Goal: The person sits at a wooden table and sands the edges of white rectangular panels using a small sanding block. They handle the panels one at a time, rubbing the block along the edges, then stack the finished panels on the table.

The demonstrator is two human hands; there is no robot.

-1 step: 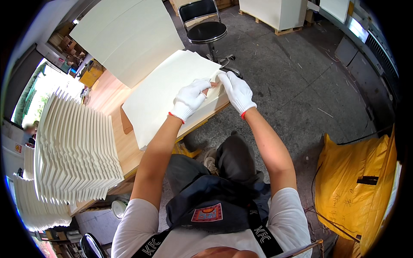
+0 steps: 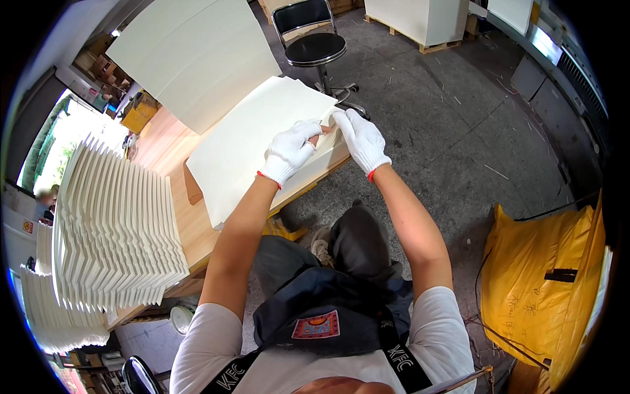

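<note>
On the table's right end lies a large white card sheet (image 2: pixel 262 121), with more card edges showing beneath it. My left hand (image 2: pixel 289 154), in a white glove with a red cuff, is closed at the sheet's near right edge, its bare thumb and fingertip pinching there. Close beside it, my right hand (image 2: pixel 363 141), gloved the same way, grips the sheet's right corner with its fingers together. The fingertips partly hide the card edge between the hands. A brown piece (image 2: pixel 192 182) sticks out from under the sheet's left side.
A tall stack of folded white card (image 2: pixel 118 230) fills the wooden table's (image 2: pixel 180 210) left end. Large white boards (image 2: pixel 197 59) stand behind the sheet. A black swivel chair (image 2: pixel 316 49) is beyond the table; a yellow wrapped bundle (image 2: pixel 541 289) stands at the right.
</note>
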